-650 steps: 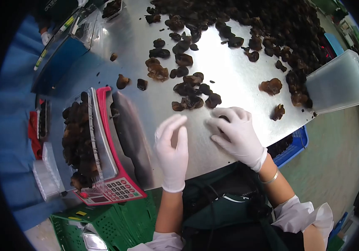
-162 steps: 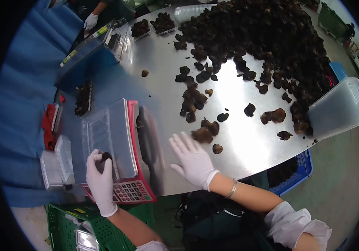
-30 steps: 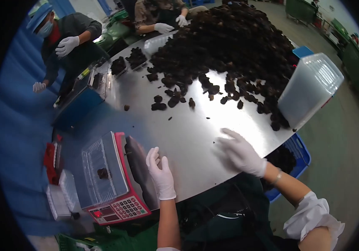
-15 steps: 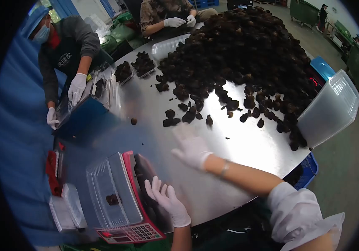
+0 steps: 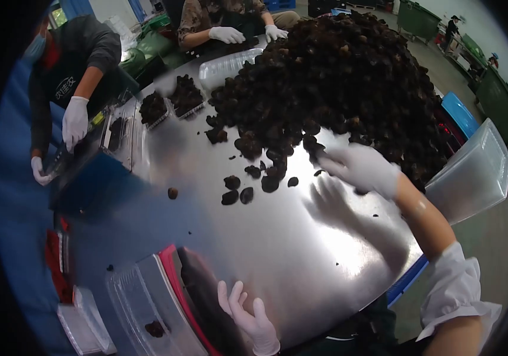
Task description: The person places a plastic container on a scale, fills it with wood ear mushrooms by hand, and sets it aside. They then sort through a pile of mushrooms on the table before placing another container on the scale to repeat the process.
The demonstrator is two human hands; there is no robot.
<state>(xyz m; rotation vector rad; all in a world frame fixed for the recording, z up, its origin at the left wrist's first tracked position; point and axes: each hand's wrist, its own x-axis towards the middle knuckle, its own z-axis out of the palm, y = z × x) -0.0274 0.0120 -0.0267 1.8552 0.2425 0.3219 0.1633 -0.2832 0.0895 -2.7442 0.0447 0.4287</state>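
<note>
My left hand (image 5: 251, 320), in a white glove, is held palm up with its fingers apart, beside a pink-edged scale (image 5: 174, 267). Nothing lies in it. On the scale rests a clear plastic tray (image 5: 138, 299) with one dark piece (image 5: 155, 329) inside. My right hand (image 5: 363, 169), gloved too, reaches over the near edge of a large heap of dark, mushroom-like pieces (image 5: 337, 77). Its fingers stretch to the left, close to a dark piece (image 5: 312, 145); contact cannot be made out. Several loose pieces (image 5: 230, 197) lie left of this hand.
Across the metal table (image 5: 206, 237), two filled trays (image 5: 186, 96) stand near an empty clear tray (image 5: 229, 66). A stack of clear trays (image 5: 473, 172) leans at the right edge. One gloved co-worker (image 5: 75, 121) works at a machine on the left; another (image 5: 227, 34) sits behind the heap.
My right hand has moved right and away from me, to the heap's edge. Several loose pieces there are gone from the bare metal. The view has shifted; my left hand remains open.
</note>
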